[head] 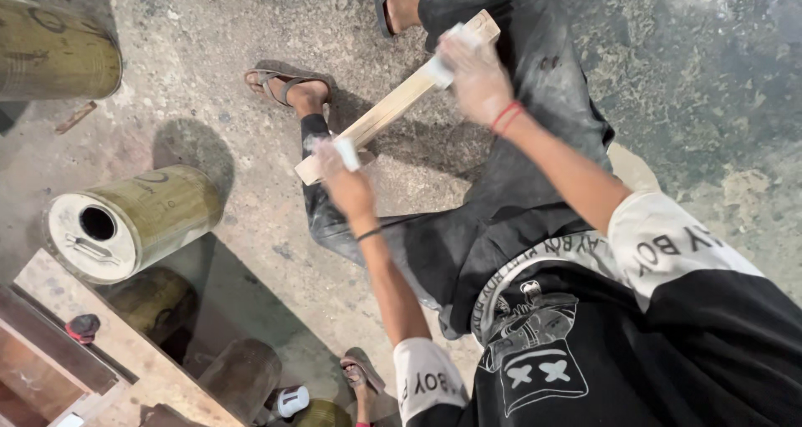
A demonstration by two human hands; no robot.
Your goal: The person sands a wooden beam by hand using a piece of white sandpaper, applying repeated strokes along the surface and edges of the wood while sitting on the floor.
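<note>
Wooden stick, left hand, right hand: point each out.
wooden stick (393, 108), head view, bare middle of its length
left hand (344, 180), head view, back of the hand at the stick's lower end
right hand (474, 78), head view, back of the hand near the upper end

left hand (347, 180): fingers curled shut, dusted white, band on the wrist
right hand (476, 76): closed, blurred, red wrist band
arms: both stretched forward, bare below short sleeves
</note>
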